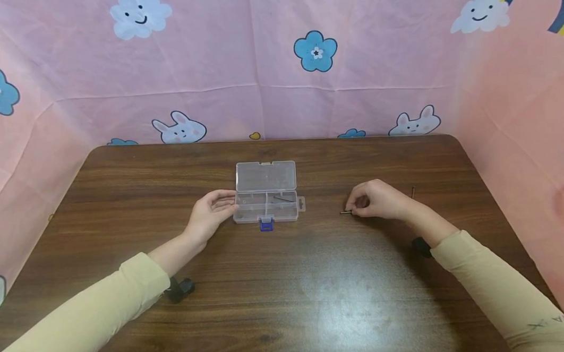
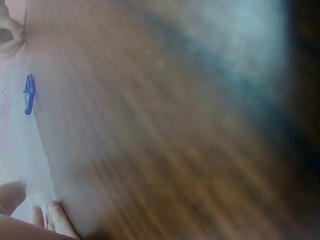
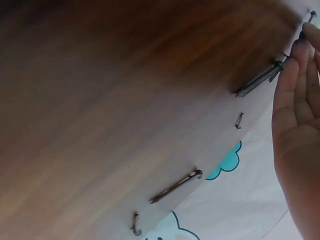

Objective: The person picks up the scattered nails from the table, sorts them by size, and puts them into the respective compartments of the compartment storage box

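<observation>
1. Far left: a pale yellow sleeve [image 1: 78,309] comes in over the dark brown wood-grain table [image 1: 280,319], with a chunky black gadget [image 1: 180,290] by the wrist.
2. Next, the left hand [image 1: 206,216]. Thumb and fingers sit slightly apart, fingers fairly straight, resting against the left end of the box.
3. That's a clear rectangular plastic box [image 1: 250,215] with divided compartments, sitting flat on the table. Its see-through lid [image 1: 265,177] is flipped back, and a blue plastic latch [image 1: 266,224] sits at the front.
4. Rear right compartment: at least one thin dark metal piece [image 1: 283,199], lying at a slant. Can't tell the exact count.
5. Well apart from the box, over to the right: the right hand [image 1: 378,200], thumb and fingertips pinched together on a slim metal nail [image 1: 345,212], just about at table level.
6. Right wrist cam, left to right: a tiny metal screw-like piece [image 3: 136,224], a longer dark nail [image 3: 175,187], another tiny metal piece [image 3: 239,121], then a thick dark nail [image 3: 257,81] right by the fingertips. Can't tell if they touch it.
7. Far right: the other pale yellow sleeve [image 1: 498,292], with pink cartoon-print fabric [image 1: 374,11] around the table's back and sides.
</observation>
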Action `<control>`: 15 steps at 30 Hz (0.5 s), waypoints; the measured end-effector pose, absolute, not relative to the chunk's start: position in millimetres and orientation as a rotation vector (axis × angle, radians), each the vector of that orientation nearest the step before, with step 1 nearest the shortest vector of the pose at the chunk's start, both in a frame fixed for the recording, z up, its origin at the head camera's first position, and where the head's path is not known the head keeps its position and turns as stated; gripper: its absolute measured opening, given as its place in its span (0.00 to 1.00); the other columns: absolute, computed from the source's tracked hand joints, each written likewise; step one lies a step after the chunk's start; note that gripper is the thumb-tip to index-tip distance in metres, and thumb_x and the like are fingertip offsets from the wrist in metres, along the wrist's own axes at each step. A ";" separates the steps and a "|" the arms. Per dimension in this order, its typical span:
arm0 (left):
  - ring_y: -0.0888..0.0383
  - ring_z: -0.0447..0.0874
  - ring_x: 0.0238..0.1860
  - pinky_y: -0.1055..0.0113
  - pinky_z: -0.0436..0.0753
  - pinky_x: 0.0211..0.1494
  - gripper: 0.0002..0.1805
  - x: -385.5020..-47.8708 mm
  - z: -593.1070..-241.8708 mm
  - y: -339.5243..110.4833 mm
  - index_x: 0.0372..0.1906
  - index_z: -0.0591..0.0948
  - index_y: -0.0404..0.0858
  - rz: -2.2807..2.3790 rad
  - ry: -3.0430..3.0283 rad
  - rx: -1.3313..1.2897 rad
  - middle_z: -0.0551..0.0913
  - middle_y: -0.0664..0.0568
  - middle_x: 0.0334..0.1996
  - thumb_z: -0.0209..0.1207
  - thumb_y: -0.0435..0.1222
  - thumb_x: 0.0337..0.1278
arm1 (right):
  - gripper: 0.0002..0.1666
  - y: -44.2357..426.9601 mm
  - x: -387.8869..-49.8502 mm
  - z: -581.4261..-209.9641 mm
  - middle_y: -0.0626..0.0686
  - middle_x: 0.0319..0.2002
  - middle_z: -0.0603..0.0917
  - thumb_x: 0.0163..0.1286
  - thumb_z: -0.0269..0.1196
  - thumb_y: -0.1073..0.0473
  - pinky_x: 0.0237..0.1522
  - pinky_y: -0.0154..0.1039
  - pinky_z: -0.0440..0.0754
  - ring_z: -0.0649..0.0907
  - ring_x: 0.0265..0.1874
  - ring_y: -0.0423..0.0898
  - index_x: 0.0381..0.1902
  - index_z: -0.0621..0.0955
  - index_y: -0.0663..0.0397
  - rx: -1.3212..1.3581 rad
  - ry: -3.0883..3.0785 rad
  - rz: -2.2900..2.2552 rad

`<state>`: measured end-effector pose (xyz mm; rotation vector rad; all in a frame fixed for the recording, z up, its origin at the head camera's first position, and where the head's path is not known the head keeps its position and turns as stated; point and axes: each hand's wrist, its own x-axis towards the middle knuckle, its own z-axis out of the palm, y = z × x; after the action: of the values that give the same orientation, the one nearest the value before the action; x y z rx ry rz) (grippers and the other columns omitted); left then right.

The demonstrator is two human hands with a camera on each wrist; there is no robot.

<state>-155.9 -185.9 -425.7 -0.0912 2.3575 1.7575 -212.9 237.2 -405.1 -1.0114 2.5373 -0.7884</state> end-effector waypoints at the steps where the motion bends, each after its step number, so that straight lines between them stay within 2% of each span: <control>1: 0.39 0.77 0.71 0.88 0.79 0.57 0.26 -155.9 -425.6 -186.0 0.71 0.74 0.27 1.757 2.357 -0.092 0.78 0.30 0.69 0.63 0.31 0.74 | 0.09 236.0 -213.6 -404.5 0.50 0.39 0.92 0.68 0.70 0.71 0.40 0.38 0.91 0.87 0.36 0.42 0.39 0.92 0.53 -1.017 2.541 -0.789; 9: 0.39 0.77 0.70 0.88 0.79 0.57 0.26 -155.8 -425.0 -186.2 0.71 0.74 0.26 1.751 2.361 -0.080 0.78 0.30 0.68 0.63 0.30 0.74 | 0.08 218.8 -221.2 -394.3 0.50 0.39 0.91 0.69 0.70 0.71 0.39 0.36 0.89 0.86 0.35 0.41 0.39 0.91 0.54 -1.031 2.595 -0.825; 15: 0.38 0.78 0.71 0.88 0.80 0.57 0.26 -156.2 -425.0 -186.6 0.71 0.74 0.27 1.750 2.364 -0.075 0.78 0.30 0.69 0.63 0.31 0.74 | 0.07 199.6 -229.4 -385.7 0.49 0.38 0.91 0.69 0.69 0.70 0.43 0.40 0.90 0.85 0.37 0.42 0.39 0.91 0.55 -1.010 2.619 -0.875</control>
<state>-156.2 -186.6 -425.0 -0.0748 2.3643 1.7499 -229.4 199.6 -385.7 -1.0100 2.6189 -0.8749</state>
